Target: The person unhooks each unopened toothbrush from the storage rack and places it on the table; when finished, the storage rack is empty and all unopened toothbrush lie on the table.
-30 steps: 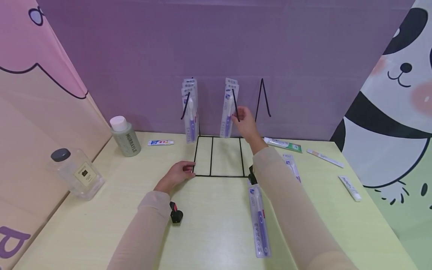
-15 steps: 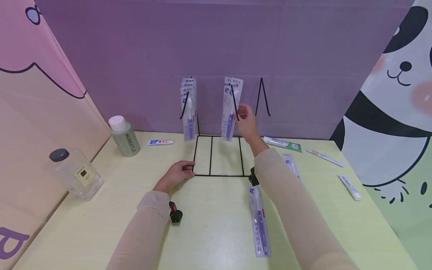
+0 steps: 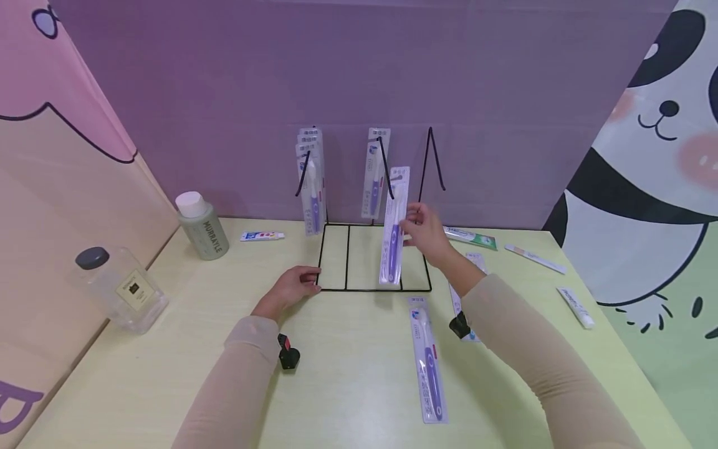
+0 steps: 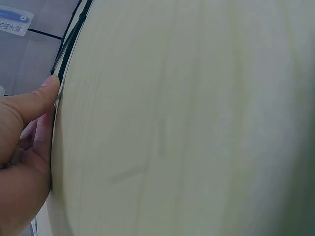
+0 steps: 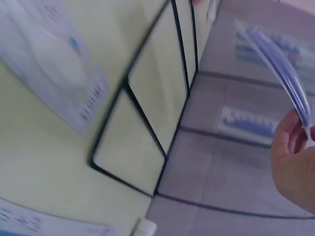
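My right hand (image 3: 429, 237) pinches the edge of a packaged toothbrush (image 3: 394, 249), purple-handled in clear plastic, in front of the middle hook of a black wire display rack (image 3: 370, 290). In the right wrist view the same toothbrush pack (image 5: 283, 69) tilts up from the fingers. My left hand (image 3: 291, 290) grips the rack's front left corner; its thumb (image 4: 44, 96) lies on the wire in the left wrist view. One toothbrush pack (image 3: 370, 187) hangs on the middle hook. Several packs (image 3: 310, 193) hang on the left hook; the right hook (image 3: 437, 162) bears none.
One toothbrush pack (image 3: 429, 368) lies before the rack; another (image 3: 477, 260) is partly hidden by the right arm. Toothpaste tubes (image 3: 262, 236) (image 3: 471, 238) (image 3: 576, 307) and a slim white-and-orange pack (image 3: 535, 259) lie around. A green-grey bottle (image 3: 207, 234) and a clear bottle (image 3: 129, 290) stand left.
My right hand has drawn the front toothbrush pack off the middle hook, moving it down and toward me. The left hand stays at the rack's corner.
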### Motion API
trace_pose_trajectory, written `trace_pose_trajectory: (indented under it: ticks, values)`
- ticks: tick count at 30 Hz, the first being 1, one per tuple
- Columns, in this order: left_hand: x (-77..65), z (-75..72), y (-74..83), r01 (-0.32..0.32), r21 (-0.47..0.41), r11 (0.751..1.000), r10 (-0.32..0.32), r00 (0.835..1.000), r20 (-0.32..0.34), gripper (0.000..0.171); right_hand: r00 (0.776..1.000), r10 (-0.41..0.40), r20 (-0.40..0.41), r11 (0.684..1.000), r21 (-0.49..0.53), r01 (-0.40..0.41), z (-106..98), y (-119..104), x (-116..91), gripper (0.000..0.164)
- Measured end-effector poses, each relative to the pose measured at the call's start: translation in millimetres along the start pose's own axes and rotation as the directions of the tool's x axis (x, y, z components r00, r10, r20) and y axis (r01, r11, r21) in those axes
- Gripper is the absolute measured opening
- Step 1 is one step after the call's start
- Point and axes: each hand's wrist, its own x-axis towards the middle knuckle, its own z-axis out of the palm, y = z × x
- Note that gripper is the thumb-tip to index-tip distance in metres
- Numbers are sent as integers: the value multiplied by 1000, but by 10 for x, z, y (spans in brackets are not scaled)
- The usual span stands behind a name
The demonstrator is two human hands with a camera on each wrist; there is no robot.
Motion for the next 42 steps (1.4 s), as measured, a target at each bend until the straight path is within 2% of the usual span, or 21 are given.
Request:
trace_pose_trajectory:
  ticks: [2, 6, 11, 19, 22, 27, 29, 31, 34, 37, 39, 42]
  values:
    - [-8, 1, 4, -6, 7, 1000, 6, 1000, 1, 46, 993, 106, 48, 994, 12, -107, 29, 88, -166, 40]
    - [-9, 5, 8, -5, 6, 1000, 5, 1000, 3, 46, 951, 280, 131, 960, -9, -281, 106, 290, -548, 45]
    - [3, -9, -1, 15, 14, 1000, -15, 1000, 3, 46, 897, 408, 169, 913, -52, -406, 168, 486, -932, 47]
    - [6, -20, -3, 14, -6, 1000, -14, 1000, 4, 46, 845, 482, 232, 876, -142, -461, 203, 698, -1212, 47]
    - [5, -15, -9, 17, -4, 1000, -17, 1000, -1, 45, 827, 504, 250, 864, -171, -474, 226, 733, -1270, 50]
    - [9, -7, -13, 7, -1, 1000, -7, 1000, 1, 45, 809, 538, 236, 840, -234, -490, 228, 735, -1302, 53]
    - [15, -7, -11, 5, -3, 1000, -5, 1000, 1, 46, 807, 545, 226, 828, -294, -477, 220, 729, -1297, 53]
    - [23, -6, -12, 5, -8, 1000, -5, 1000, 0, 46, 815, 535, 222, 816, -384, -431, 210, 717, -1285, 52]
    - [32, -6, -13, 5, -18, 1000, -4, 1000, 4, 46, 831, 517, 206, 770, -536, -346, 189, 664, -1242, 50]
    - [37, -6, -17, 2, -22, 1000, -1, 1000, 10, 46, 840, 503, 204, 736, -610, -293, 150, 566, -1135, 46]
    - [35, -5, -14, 7, -20, 1000, -7, 1000, 8, 46, 851, 484, 204, 744, -608, -278, 121, 487, -1007, 44]
    - [26, 1, -8, 17, -13, 1000, -17, 1000, -2, 46, 889, 416, 191, 792, -556, -252, 91, 346, -749, 40]
